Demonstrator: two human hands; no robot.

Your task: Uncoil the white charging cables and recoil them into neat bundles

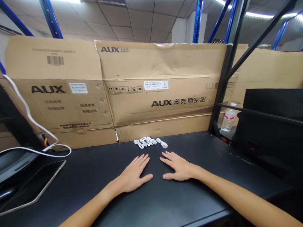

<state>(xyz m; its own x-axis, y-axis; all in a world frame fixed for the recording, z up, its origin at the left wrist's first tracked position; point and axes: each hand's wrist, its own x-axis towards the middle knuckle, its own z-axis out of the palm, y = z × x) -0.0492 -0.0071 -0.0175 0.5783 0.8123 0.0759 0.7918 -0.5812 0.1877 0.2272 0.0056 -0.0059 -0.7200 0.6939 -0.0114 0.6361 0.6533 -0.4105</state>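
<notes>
White cables (149, 142) lay at twelve o'clock from your hands, just beyond them on the black desk (208, 157). Your left hand (132, 173) and right hand (180, 167) rested flat and empty, fingers (142, 159) spread apart. AUX cartons (161, 85) stood behind.

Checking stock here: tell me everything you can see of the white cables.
The white cables are thin, plastic-looking cords wound into several small looped bundles. They lie flat in a loose row on the black desk, near its far edge, with the rightmost bundle slightly apart. Their ends cannot be made out. Neither the left hand nor the right hand touches them.
</notes>
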